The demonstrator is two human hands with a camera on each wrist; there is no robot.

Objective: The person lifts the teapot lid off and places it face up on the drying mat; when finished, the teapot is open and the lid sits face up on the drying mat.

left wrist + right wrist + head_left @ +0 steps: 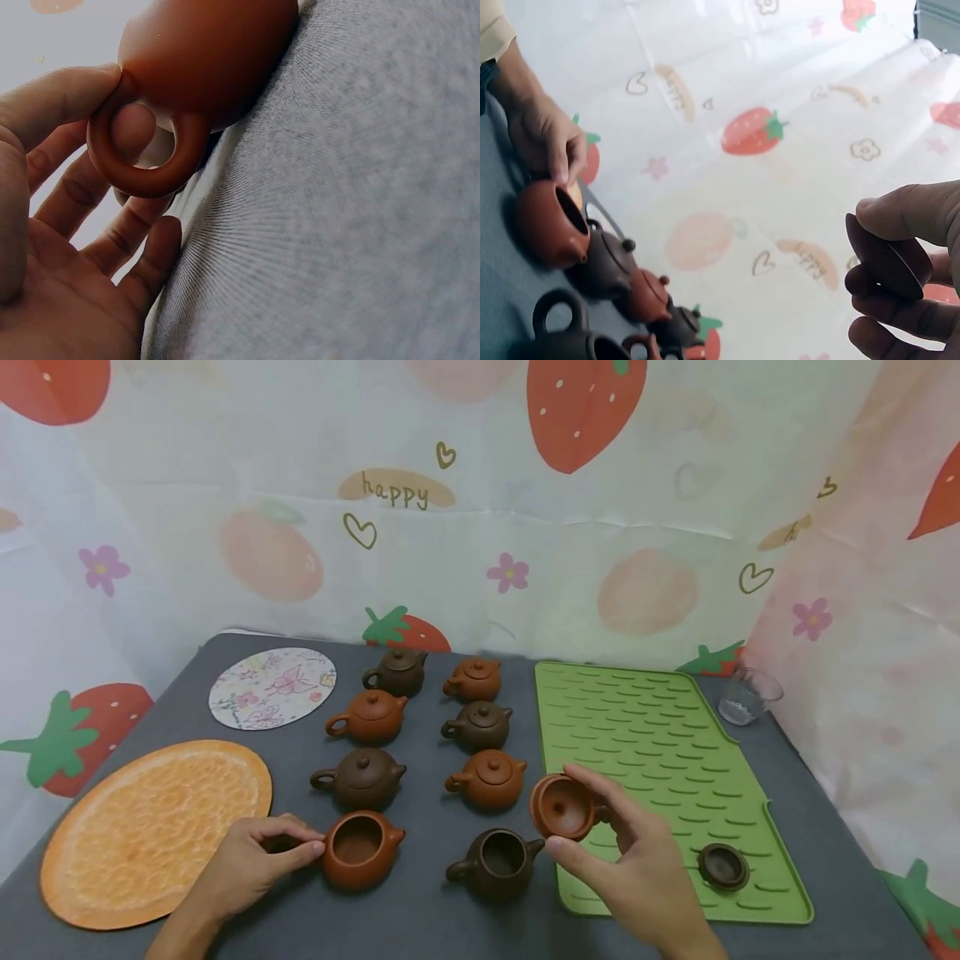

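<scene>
My left hand (251,864) pinches the ring handle (142,180) of a reddish-brown clay teapot (352,875) between thumb and fingers. The pot has no lid on it, so its round opening shows, and its spout points right. My right hand (637,860) holds a reddish-brown teapot lid (564,810) by its edge, raised near the left edge of the green mat, underside toward the head view. Between the hands sits a dark brown teapot (495,883) with its top uncovered. A dark lid (724,867) lies on the mat right of my right hand.
Behind stand two columns of lidded teapots, alternating dark (367,781) and reddish (492,779). A green ridged mat (622,727) covers the right side, with a clear cup (742,702) beyond it. At left lie an orange round mat (150,827) and a floral one (273,689).
</scene>
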